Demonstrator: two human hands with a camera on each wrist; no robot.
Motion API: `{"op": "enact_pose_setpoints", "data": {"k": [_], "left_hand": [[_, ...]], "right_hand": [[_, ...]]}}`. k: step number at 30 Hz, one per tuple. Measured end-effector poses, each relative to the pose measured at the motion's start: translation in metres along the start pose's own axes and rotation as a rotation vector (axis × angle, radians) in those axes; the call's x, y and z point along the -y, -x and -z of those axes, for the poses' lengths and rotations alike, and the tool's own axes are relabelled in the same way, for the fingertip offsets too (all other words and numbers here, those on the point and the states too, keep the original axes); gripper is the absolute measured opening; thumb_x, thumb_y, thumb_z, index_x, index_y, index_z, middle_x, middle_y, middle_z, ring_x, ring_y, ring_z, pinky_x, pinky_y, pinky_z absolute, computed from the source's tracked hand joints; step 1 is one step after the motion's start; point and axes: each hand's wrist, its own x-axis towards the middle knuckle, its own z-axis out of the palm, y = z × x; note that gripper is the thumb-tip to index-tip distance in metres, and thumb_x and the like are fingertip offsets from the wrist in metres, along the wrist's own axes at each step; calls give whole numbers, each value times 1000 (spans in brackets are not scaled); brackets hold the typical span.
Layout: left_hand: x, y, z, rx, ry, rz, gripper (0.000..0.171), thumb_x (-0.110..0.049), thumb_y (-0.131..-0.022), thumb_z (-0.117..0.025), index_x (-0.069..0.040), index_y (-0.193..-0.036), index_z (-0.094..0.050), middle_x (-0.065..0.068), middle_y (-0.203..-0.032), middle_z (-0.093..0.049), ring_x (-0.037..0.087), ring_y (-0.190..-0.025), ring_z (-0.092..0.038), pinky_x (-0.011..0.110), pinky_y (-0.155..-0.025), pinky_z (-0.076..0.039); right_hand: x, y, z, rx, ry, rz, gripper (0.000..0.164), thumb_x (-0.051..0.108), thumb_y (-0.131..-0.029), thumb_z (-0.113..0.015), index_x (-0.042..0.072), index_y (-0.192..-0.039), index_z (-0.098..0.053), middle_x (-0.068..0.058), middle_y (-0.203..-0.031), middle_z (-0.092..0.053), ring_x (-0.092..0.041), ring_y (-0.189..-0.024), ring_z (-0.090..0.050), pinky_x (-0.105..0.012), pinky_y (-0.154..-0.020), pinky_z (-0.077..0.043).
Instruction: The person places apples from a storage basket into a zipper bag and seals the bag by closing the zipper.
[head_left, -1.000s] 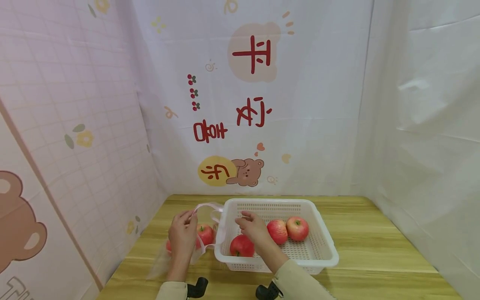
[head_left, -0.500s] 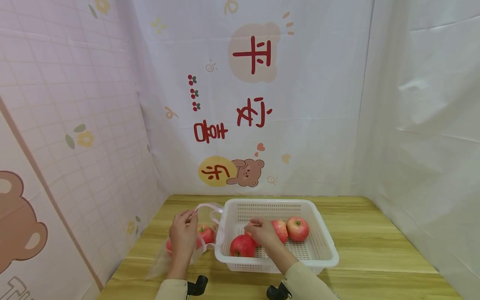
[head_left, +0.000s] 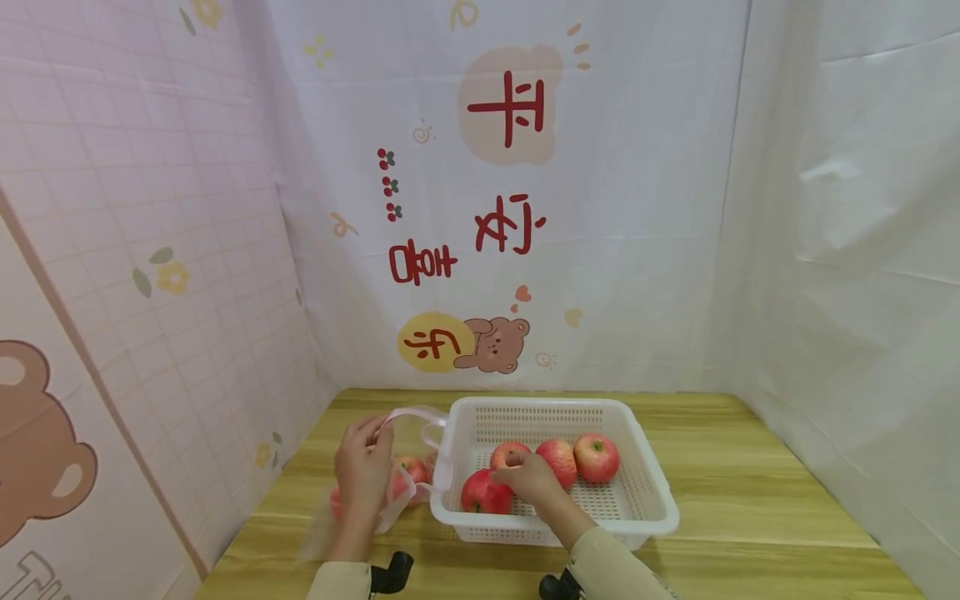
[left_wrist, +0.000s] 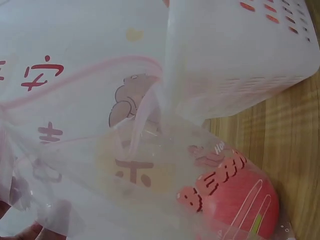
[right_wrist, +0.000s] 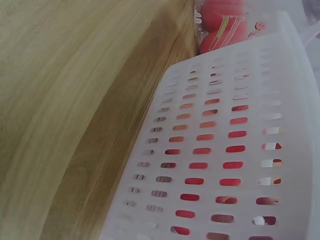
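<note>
My left hand (head_left: 363, 458) pinches the pink-trimmed edge of a clear plastic bag (head_left: 414, 492) and holds its mouth up beside the basket. Red apples (left_wrist: 245, 202) lie inside the bag, which has printed figures on it. My right hand (head_left: 536, 483) is inside the white plastic basket (head_left: 652, 467), its curved fingers over a front-left red apple (head_left: 483, 496) and right at another apple (head_left: 507, 452) behind it. I cannot tell whether it grips either one. Only the perforated basket wall shows in the right wrist view, with red through its slots.
Two more apples, one mid-basket (head_left: 557, 463) and one at its right (head_left: 596, 457), sit side by side. The basket stands on a wood-grain table (head_left: 765, 508). White printed cloth (head_left: 637, 250) hangs behind and at both sides.
My right hand has moved right and down among the apples, uncovering the back-left apple. My left hand keeps its hold on the bag's edge, almost unmoved.
</note>
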Motion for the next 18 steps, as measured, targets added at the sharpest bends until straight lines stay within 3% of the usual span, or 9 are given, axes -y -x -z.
{"op": "enact_pose_setpoints", "data": {"k": [4, 8, 11, 18], "left_hand": [[3, 3, 4, 2, -1, 24, 21, -10, -94, -63, 0, -108, -76, 14, -115, -67, 26, -88, -66, 20, -60, -49], [5, 4, 7, 18, 12, 61, 23, -12, -95, -63, 0, -111, -75, 14, -118, -65, 26, -90, -65, 19, -56, -50], [4, 4, 9, 24, 16, 73, 24, -14, -96, -63, 0, -112, -75, 14, -120, -65, 26, -92, -65, 19, -57, -50], [3, 6, 11, 7, 0, 44, 22, -12, -95, -64, 1, -109, -75, 15, -115, -66, 29, -91, -67, 19, -63, -49]], "right_hand": [[0, 2, 0, -14, 53, -43, 46, 24, -82, -79, -5, -114, -64, -12, -104, -63, -24, -83, -52, -34, -65, -47], [-1, 2, -2, -11, 93, -78, 33, 30, -81, -79, 2, -87, -62, 0, -70, -51, -17, -63, -46, -27, -53, -38], [-2, 2, -4, -2, 126, -81, 34, 33, -81, -79, 8, -72, -58, 2, -56, -39, -16, -51, -43, -26, -48, -35], [2, 3, -5, 26, 244, -78, 39, 39, -83, -77, 4, -83, -60, -3, -65, -52, -21, -62, -55, -33, -59, -53]]}}
